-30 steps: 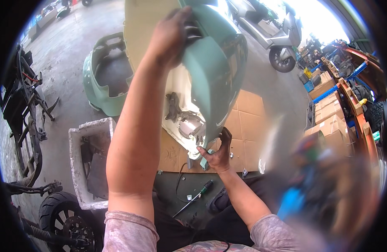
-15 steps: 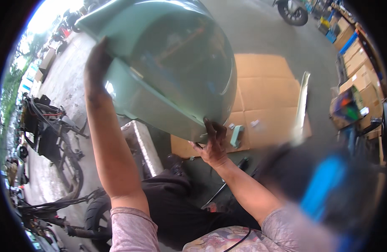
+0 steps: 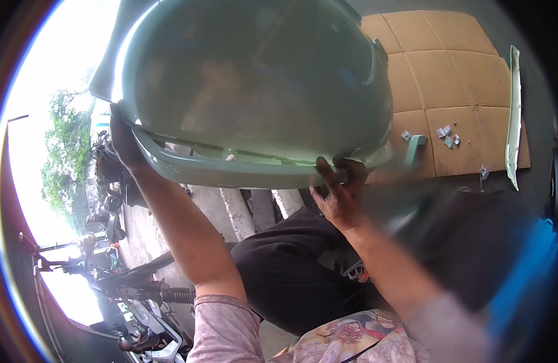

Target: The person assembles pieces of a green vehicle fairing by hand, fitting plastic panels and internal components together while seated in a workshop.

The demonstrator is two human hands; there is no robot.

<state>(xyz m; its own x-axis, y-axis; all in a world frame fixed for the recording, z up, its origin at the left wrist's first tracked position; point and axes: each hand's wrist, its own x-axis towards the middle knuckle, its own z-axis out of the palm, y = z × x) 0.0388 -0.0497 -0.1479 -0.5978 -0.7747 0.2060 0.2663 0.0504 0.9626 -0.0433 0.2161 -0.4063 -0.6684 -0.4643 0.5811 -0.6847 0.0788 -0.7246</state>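
A large, glossy, grey-green curved body panel (image 3: 248, 85), like one off a scooter, is held up before me and fills the upper middle. A narrow rim strip (image 3: 230, 175) runs along its lower edge, with a slot between strip and panel. My left hand (image 3: 126, 136) grips the left end of that rim, its fingertips partly hidden behind the panel. At the lower right, my right hand (image 3: 342, 190) pinches the strip, with darkened fingers over the edge and the thumb below.
A flattened cardboard sheet (image 3: 472, 78) lies at right, bearing small clear packets (image 3: 445, 134) and a small green part (image 3: 416, 148). A long pale trim strip (image 3: 513, 121) lies across its right edge. Motorcycle parts (image 3: 145, 284) stand at lower left, near my black-trousered leg (image 3: 297, 260).
The panel has turned in my hands, so its lower rim now lies nearly level and the slot shows more. My right hand keeps its hold. My view has shifted.
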